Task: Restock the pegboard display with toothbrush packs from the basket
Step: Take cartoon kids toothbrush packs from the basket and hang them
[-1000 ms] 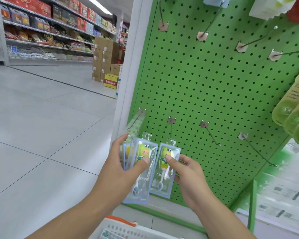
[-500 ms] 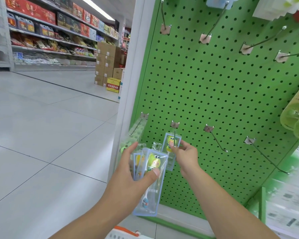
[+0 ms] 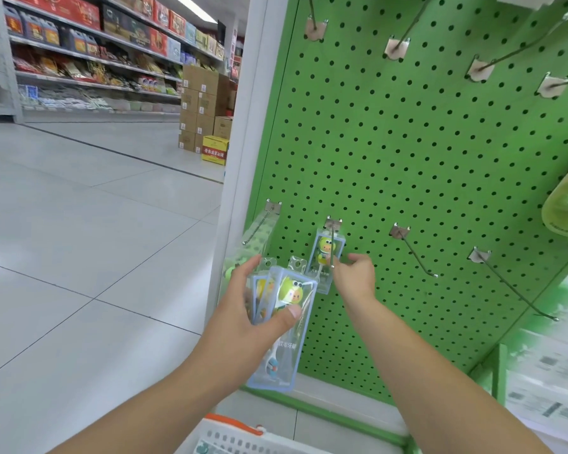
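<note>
Far left of the hands, pale floor tiles (image 3: 79, 224) ran back to stocked shelves (image 3: 89, 57) and stacked cartons (image 3: 200, 106). The left hand (image 3: 243, 326) gripped a fan of toothbrush packs (image 3: 286, 309) between thumb and fingers, just beside the white post (image 3: 243, 142) edging the green pegboard (image 3: 423, 175). Just right of it, the right hand (image 3: 354, 276) pinched one pack (image 3: 325, 257) threaded on a hook (image 3: 332, 244), bare hooks (image 3: 413, 253) stood further right, and the basket (image 3: 243, 437) sat below both forearms.

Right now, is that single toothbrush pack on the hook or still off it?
On. The toothbrush pack hangs from the hook, whose wire runs in front of the pack's top, below the bracket. The right hand is beside it.
</note>
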